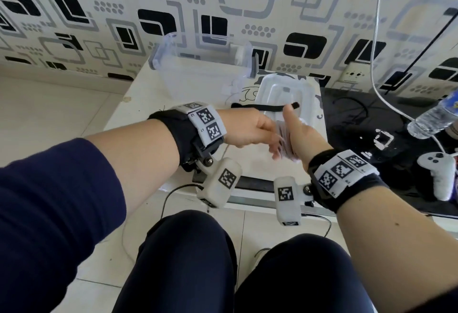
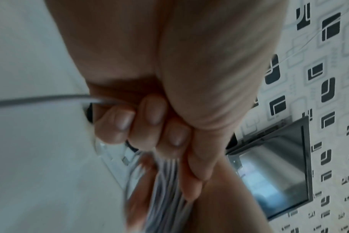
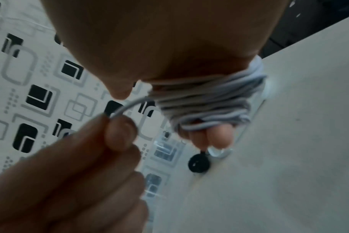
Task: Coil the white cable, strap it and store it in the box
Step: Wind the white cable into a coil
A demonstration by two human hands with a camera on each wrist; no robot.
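The white cable [image 3: 205,100] is wound in several turns around the straight fingers of my right hand [image 1: 297,136], whose thumb points up. The fingertips [image 3: 211,138] stick out past the coil [image 1: 283,139]. My left hand [image 1: 250,131] is just left of the coil and pinches the cable's free strand [image 3: 125,107] between thumb and curled fingers [image 2: 149,119]. A black strap [image 1: 270,107] lies across the white lid [image 1: 304,89] just behind both hands. The clear plastic box [image 1: 198,64] stands open at the back of the white table [image 1: 148,104].
Right of the table is a black surface [image 1: 359,119] with a tilted water bottle [image 1: 436,116] and a white game controller [image 1: 438,171]. Another white lead [image 1: 376,39] hangs down before the patterned wall. A wall socket [image 1: 354,75] is behind. My knees are below the table edge.
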